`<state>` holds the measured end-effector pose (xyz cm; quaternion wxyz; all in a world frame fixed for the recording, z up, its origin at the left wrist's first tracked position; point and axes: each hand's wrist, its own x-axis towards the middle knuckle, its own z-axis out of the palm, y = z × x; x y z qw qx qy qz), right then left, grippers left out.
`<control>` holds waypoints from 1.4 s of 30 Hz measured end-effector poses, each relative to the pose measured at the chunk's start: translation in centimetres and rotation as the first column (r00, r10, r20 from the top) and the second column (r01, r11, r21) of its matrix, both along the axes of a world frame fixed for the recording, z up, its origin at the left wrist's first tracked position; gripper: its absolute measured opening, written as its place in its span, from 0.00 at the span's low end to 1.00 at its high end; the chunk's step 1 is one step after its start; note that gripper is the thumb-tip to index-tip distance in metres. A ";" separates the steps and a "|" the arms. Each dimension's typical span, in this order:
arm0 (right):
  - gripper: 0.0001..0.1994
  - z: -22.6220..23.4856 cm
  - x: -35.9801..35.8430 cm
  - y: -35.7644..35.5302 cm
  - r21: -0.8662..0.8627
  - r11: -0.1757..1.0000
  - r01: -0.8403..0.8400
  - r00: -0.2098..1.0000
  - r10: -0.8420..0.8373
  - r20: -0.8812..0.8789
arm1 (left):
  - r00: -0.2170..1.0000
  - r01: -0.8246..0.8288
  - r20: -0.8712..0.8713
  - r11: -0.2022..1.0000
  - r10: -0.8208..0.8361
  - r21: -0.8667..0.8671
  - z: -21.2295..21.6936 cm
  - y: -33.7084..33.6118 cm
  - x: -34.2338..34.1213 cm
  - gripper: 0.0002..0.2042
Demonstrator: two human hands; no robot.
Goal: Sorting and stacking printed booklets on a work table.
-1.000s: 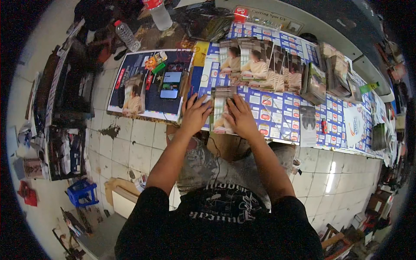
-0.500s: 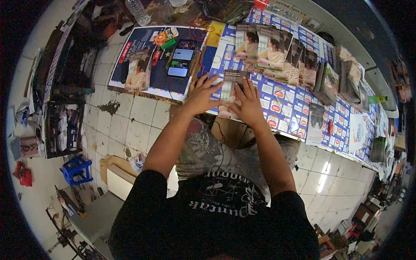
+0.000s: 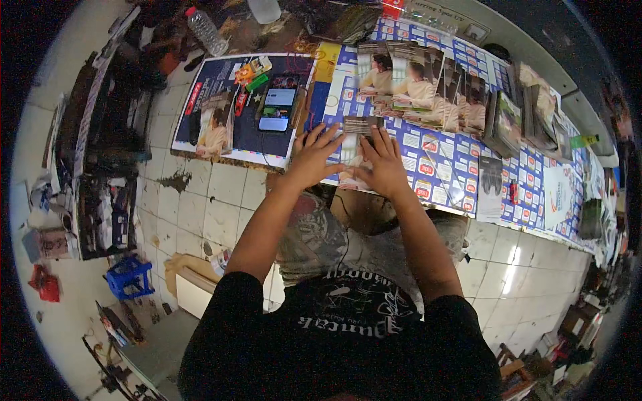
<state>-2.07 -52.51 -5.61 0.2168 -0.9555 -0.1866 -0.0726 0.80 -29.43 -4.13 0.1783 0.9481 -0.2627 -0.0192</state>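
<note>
A picture booklet (image 3: 350, 152) lies in the middle of the frame.
The right hand (image 3: 386, 168) rests on it, fingers spread; the left hand (image 3: 314, 158), spread too, is at its left edge. Neither grips it. A hard push could make it slide or bend.

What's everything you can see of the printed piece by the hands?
The printed piece looks like paper or card: oblong, dark at its far end, paler nearer. It lies flat on the blue-and-white sheet, near the front edge. The right hand covers its right side; the left hand is at its left edge.
</note>
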 end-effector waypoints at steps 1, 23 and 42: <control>0.38 -0.1 0.0 -0.1 0.008 1.000 0.016 1.000 -0.016 0.004 | 0.998 0.057 0.027 0.998 -0.058 0.033 0.0 0.0 0.0 0.36; 0.29 2.4 -6.6 -10.5 -0.042 0.747 0.663 0.739 -0.663 -0.120 | 0.962 0.221 -0.228 0.925 -0.153 0.308 4.0 -3.5 2.0 0.36; 0.23 1.9 2.7 -6.2 -0.186 0.899 0.397 0.879 -0.314 0.358 | 0.939 0.217 -0.327 0.918 -0.104 0.332 4.2 -4.5 2.3 0.37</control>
